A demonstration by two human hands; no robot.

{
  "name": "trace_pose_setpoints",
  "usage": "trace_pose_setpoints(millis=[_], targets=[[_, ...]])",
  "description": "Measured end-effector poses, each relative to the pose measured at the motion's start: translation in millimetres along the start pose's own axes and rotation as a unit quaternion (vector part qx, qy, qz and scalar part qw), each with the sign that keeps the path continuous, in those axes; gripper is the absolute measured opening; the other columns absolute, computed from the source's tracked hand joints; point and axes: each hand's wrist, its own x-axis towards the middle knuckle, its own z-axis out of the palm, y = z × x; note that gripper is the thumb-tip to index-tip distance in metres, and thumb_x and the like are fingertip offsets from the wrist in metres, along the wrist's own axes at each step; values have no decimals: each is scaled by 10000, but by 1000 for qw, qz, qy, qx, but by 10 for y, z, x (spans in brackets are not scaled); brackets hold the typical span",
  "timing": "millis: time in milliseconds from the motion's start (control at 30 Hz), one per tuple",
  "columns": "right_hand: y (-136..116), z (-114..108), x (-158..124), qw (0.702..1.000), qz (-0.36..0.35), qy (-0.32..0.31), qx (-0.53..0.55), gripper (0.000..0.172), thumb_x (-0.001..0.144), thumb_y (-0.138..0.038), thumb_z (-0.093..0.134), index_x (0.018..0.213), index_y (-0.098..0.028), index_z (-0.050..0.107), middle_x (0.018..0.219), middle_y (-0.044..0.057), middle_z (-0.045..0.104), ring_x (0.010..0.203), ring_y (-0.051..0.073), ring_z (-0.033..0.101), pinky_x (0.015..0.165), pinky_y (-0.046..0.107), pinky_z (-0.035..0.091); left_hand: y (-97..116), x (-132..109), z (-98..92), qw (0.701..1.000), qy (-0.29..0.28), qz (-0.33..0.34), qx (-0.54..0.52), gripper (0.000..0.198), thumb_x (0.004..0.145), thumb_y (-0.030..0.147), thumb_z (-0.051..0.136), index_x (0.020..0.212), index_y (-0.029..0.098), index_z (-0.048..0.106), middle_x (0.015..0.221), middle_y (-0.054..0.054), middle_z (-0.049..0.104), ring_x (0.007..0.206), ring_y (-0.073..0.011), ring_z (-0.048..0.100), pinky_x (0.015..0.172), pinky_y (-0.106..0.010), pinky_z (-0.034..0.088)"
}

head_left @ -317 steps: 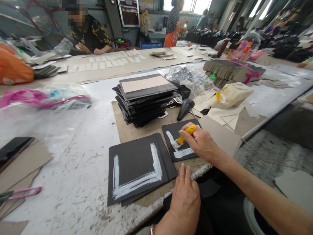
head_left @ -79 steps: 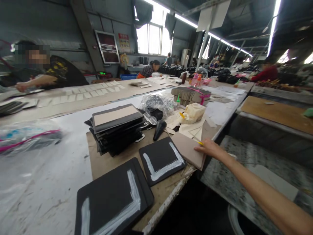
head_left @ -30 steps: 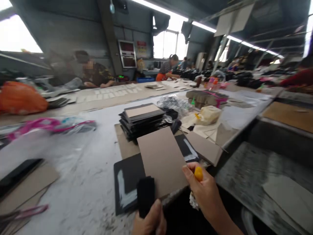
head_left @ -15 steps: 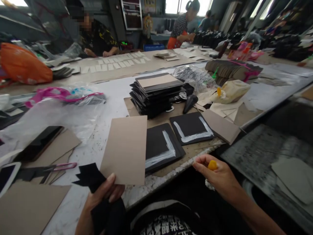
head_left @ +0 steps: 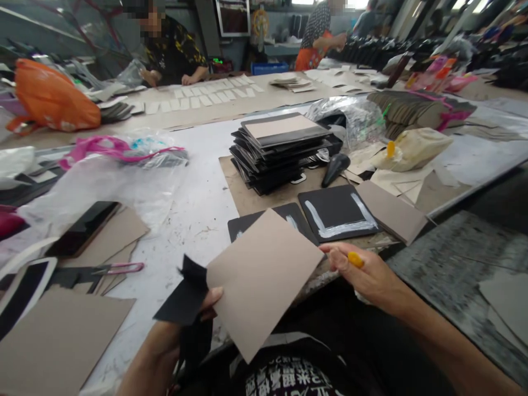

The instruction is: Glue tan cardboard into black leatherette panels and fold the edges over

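My left hand [head_left: 210, 302] grips a beige cardboard sheet [head_left: 264, 275] by its left edge, thumb on top. Black fabric pieces [head_left: 183, 300] stick out from the same hand. My right hand [head_left: 363, 275] is closed around a slim tool with a yellow end [head_left: 355, 259]; the rest of it is hidden in the fingers. Its fingertips are at the sheet's right corner. Behind the sheet, a black panel [head_left: 243, 223] with white glue strokes is mostly covered. Beside it, another black panel [head_left: 336, 212] lies flat with a U-shaped band of white glue.
A stack of black panels [head_left: 280, 154] stands behind the glued ones, a black-handled tool [head_left: 335, 168] beside it. Beige boards [head_left: 391, 209] lie to the right. At left are a phone [head_left: 82, 228], pink-handled snips [head_left: 124, 268] and more cardboard [head_left: 61, 335]. Co-workers stand across the table.
The cardboard sheet has turned and moved right, now covering much of the left glued panel. My right hand, apart from it before, has come to its corner. The view has shifted slightly.
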Motion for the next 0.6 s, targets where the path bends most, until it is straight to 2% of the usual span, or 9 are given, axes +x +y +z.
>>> trace_pose_setpoints(millis=[100, 167, 267, 367, 467, 600], targets=[[-205, 20, 151, 997, 8, -20, 79, 388, 815, -572, 434, 779, -207, 562, 562, -38, 433, 490, 116, 393, 497, 247, 348, 73, 140, 69, 996, -87, -31, 12, 257, 447, 181, 788, 505, 149, 540, 439, 37, 449, 384, -55, 378, 341, -160, 280], [-279, 34, 243, 998, 14, -9, 67, 368, 759, -578, 495, 678, -219, 499, 533, -50, 388, 480, 111, 366, 483, 242, 320, 118, 276, 86, 993, -107, -40, 8, 337, 463, 213, 796, 448, 148, 466, 391, 68, 361, 353, -24, 301, 332, -144, 219], [-303, 58, 372, 999, 6, 9, -36, 351, 722, -561, 497, 616, -227, 477, 525, -37, 417, 501, 124, 398, 503, 250, 320, 143, 483, 91, 996, -85, -14, 8, 420, 528, 255, 789, 424, 158, 394, 380, 88, 308, 352, -11, 259, 343, -146, 203], [-234, 106, 467, 990, 2, 30, -139, 314, 738, -518, 468, 609, -231, 470, 523, -26, 459, 516, 140, 436, 519, 260, 323, 109, 620, 96, 997, -67, 8, 46, 360, 567, 284, 767, 452, 142, 456, 411, 50, 405, 383, -37, 341, 373, -168, 253], [-110, 163, 513, 983, 18, 26, -181, 314, 754, -509, 444, 607, -232, 451, 524, -25, 473, 519, 144, 451, 523, 260, 325, 56, 693, 100, 988, -25, 37, 149, 335, 580, 331, 743, 459, 145, 493, 419, 21, 463, 387, -70, 397, 396, -207, 289], [22, 207, 536, 973, 43, 11, -228, 321, 750, -517, 429, 607, -230, 435, 535, -25, 478, 530, 147, 465, 533, 255, 330, 12, 777, 115, 955, 21, 82, 285, 341, 628, 332, 698, 423, 167, 481, 390, 18, 463, 369, -82, 390, 403, -236, 285]])
